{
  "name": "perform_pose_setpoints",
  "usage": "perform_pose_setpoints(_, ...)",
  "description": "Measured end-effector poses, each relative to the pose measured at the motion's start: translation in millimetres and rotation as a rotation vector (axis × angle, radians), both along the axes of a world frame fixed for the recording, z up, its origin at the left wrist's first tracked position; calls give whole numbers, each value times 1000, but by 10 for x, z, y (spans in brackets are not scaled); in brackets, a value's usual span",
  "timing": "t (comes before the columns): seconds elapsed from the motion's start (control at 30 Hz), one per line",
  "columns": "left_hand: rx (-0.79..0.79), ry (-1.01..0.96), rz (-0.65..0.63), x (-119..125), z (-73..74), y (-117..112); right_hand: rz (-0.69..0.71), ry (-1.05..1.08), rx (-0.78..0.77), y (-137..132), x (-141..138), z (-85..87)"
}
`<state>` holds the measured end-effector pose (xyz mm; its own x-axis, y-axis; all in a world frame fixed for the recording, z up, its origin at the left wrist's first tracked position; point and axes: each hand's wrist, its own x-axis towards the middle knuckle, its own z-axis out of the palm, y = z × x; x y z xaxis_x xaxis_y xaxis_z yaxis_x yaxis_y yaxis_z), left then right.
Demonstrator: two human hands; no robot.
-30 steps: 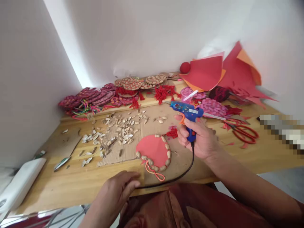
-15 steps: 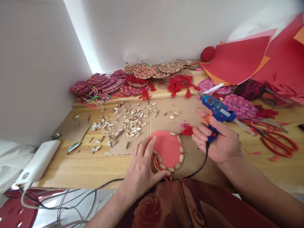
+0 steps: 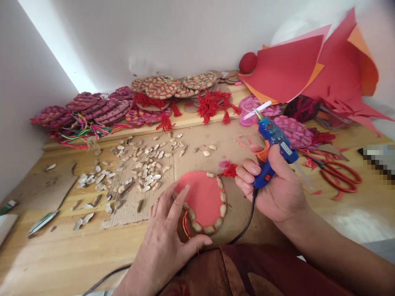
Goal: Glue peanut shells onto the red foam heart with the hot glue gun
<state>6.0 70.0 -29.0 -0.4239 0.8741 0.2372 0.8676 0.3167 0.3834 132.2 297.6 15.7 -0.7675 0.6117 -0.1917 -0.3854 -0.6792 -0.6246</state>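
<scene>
My left hand [image 3: 166,228] grips the left and lower rim of a round red disc [image 3: 202,195], its thumb by the near edge and its fingers reaching over the left side. Peanut shells [image 3: 222,210] line the disc's right and near rim. Orange and yellow cord [image 3: 185,226] lies between the thumb and fingers. At the right, my right hand [image 3: 274,191] is closed round the handle of a blue glue gun [image 3: 273,135]. Its metal nozzle points up and away, above the cardboard. A red tassel [image 3: 229,169] lies between the disc and my right hand.
Loose peanut shells [image 3: 151,166] are scattered on the cardboard [image 3: 212,133] to the left. Finished shell-covered discs [image 3: 159,87] are piled along the wall. Red-handled scissors [image 3: 341,176] and red sheets [image 3: 286,65] are on the right. The gun's black cable [image 3: 251,216] passes close to my body.
The view has shifted, so most of the scene sits further left. The glue gun has tilted slightly more upright in my right hand. My left hand keeps its place at the disc's rim.
</scene>
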Motion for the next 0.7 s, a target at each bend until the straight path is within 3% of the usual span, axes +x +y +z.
perform_pose_setpoints(0.2, -10, 139, -78, -51, -35, 39, -21, 84, -52, 41, 31, 54)
perform_pose_setpoints(0.43, -3, 121, -99, -75, -3, 1, -9, 98, -61, 58, 44, 11)
perform_pose_setpoints(0.6, 105, -83, -122, -60, 139, -135, -20, 14, -35, 48, 19, 3)
perform_pose_setpoints(0.7, 62, -226, -155, -48, 193, -267, -69, -57, -26, 62, 1, 6)
